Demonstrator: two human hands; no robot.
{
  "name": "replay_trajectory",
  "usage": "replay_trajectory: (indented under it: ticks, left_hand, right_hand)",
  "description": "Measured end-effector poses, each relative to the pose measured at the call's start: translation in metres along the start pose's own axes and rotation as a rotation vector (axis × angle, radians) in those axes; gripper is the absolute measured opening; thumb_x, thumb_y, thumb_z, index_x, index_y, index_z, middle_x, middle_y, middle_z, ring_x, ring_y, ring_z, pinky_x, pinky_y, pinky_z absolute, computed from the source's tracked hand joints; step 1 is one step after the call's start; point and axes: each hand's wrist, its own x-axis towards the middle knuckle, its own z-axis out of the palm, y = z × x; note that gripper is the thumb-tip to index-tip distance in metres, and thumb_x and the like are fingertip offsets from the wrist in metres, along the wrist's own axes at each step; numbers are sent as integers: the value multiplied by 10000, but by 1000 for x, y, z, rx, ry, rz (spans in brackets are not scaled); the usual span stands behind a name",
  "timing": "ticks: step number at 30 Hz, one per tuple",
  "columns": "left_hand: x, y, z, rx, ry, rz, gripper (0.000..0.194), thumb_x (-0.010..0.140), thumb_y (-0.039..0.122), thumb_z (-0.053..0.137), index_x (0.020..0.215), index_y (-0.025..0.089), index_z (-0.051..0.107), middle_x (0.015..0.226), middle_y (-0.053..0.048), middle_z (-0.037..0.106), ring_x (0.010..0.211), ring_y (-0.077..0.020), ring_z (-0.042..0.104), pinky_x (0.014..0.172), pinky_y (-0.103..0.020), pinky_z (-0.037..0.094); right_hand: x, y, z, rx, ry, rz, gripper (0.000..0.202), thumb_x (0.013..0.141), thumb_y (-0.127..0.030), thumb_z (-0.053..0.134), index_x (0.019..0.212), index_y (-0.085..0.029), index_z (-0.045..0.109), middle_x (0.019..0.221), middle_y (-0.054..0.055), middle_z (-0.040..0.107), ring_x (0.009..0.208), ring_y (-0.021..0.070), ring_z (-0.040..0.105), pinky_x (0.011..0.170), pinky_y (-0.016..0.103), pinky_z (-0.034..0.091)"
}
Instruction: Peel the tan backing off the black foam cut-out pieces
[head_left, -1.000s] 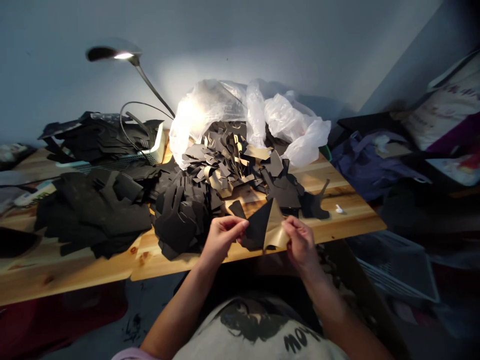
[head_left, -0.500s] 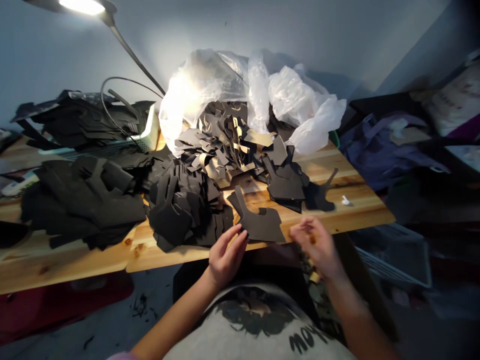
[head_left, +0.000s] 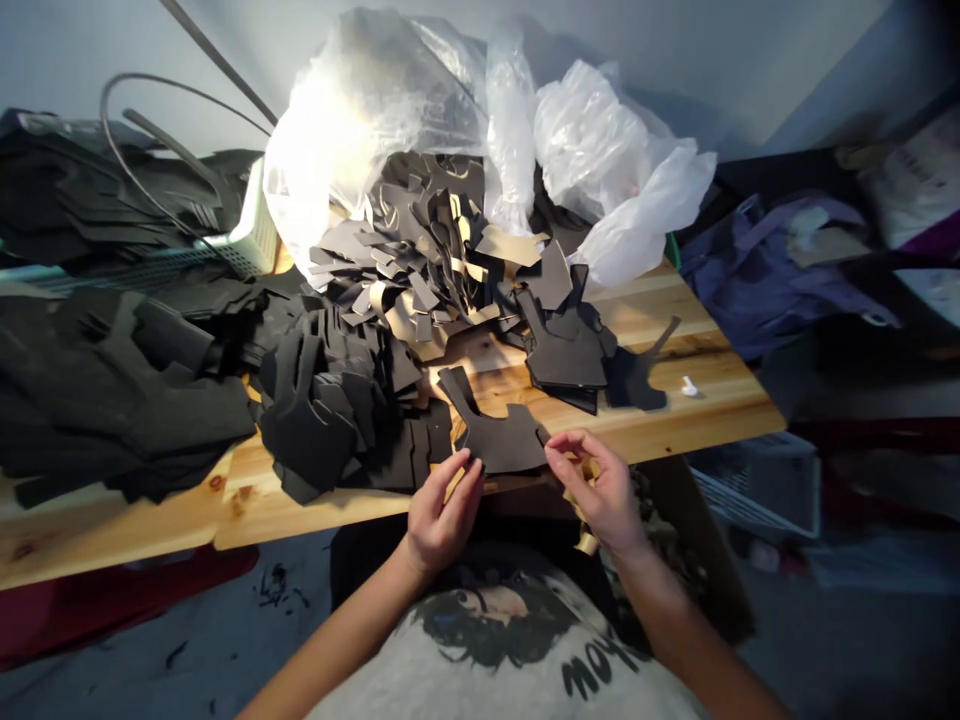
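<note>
A black flat cut-out piece (head_left: 501, 440), with a narrow arm rising at its left end, lies near the table's front edge between my hands. My left hand (head_left: 444, 505) pinches its lower left corner between thumb and fingers. At the piece's right end, my right hand (head_left: 596, 485) has its thumb and fingertip closed on the edge. Curled tan strips (head_left: 587, 540) hang from the palm of that same hand. Left of the piece sits a heap of similar black cut-outs (head_left: 315, 400). To its right is a smaller stack of black pieces (head_left: 566, 350).
Black and tan scraps (head_left: 427, 270) are piled behind, in front of white plastic bags (head_left: 615, 170). A green basket (head_left: 259, 225) with black sheets stands back left. One more black piece (head_left: 637, 375) and a small white object (head_left: 689, 386) lie right. Below is a grey crate (head_left: 757, 490).
My right hand has moved left and closed on the right edge of the black cut-out piece. My left hand keeps its pinch. The view has tilted down and come nearer.
</note>
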Motion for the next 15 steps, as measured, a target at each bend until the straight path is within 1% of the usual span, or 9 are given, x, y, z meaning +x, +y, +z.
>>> replay_trajectory:
  ticks: [3, 6, 8, 12, 15]
  left_hand:
    - [-2, 1, 3, 11, -17, -2, 553, 864, 19, 720, 1384, 169, 607, 1247, -151, 669, 1062, -218, 711, 930, -307, 631]
    - [-7, -1, 5, -17, -49, -26, 571, 894, 52, 696, 1430, 203, 568, 1259, -141, 678, 1060, -229, 723, 902, -309, 650]
    - [-12, -4, 5, -77, -86, -58, 569, 932, 81, 655, 1467, 226, 530, 1269, -139, 683, 1068, -239, 727, 886, -313, 661]
    - [-25, -11, 5, -184, -184, -118, 580, 972, 128, 612, 1521, 237, 459, 1295, -149, 677, 1089, -263, 724, 923, -342, 659]
    - [-35, -15, 3, -227, -262, -131, 621, 981, 143, 605, 1558, 235, 394, 1352, -157, 643, 1108, -281, 717, 944, -367, 656]
  right_hand:
    - [3, 1, -1, -92, -3, -39, 107, 919, -300, 672, 909, -197, 645, 842, 4, 664, 638, 98, 592, 591, 194, 478]
    - [4, 5, -2, -203, -8, -98, 38, 929, -230, 646, 932, -196, 663, 785, -16, 654, 567, 79, 543, 560, 188, 453]
    - [5, 7, -3, -252, -28, -145, 65, 940, -191, 626, 974, -197, 681, 788, -15, 660, 597, 85, 560, 591, 193, 464]
    - [4, 8, -4, -287, -69, -241, 158, 960, -125, 595, 1060, -193, 697, 900, 12, 694, 744, 98, 628, 694, 196, 499]
    - [3, 8, -4, -287, -74, -254, 201, 960, -98, 596, 1107, -188, 700, 945, 22, 703, 793, 100, 649, 732, 189, 517]
